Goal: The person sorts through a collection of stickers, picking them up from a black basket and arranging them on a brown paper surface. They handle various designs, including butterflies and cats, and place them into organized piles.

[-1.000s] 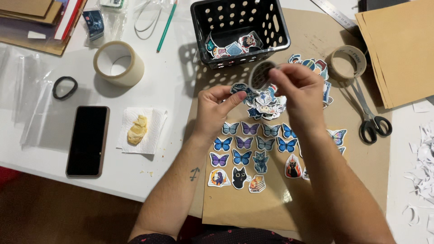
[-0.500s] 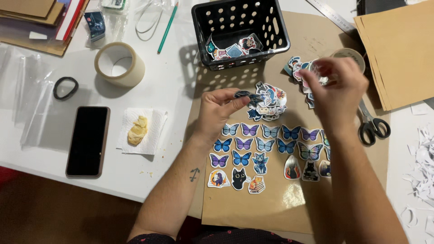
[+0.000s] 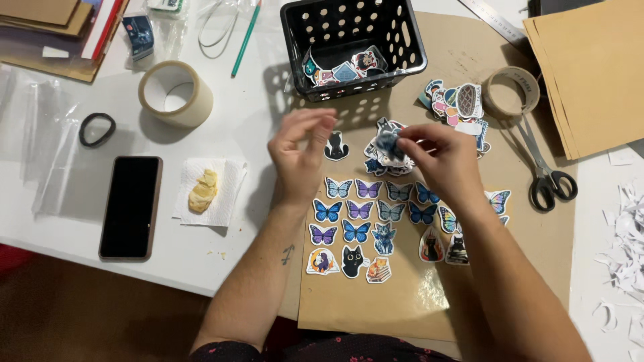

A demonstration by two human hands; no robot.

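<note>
Our right hand (image 3: 443, 157) pinches a blue sticker (image 3: 388, 142) above the sticker pile (image 3: 382, 161), our open left hand (image 3: 302, 157) just left.

left hand (image 3: 302, 157): motion-blurred, finger pose unclear
sticker (image 3: 388, 141): blurred in the right hand (image 3: 439, 161) pinch, picture unreadable
sticker pile (image 3: 389, 164): under that pinch, partly covered
scissors (image 3: 547, 177): blades hidden under tape roll (image 3: 511, 90)

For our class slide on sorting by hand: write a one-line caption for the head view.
Right hand pinches a sticker over the sticker pile; left hand hovers beside rows of butterfly stickers.
</note>
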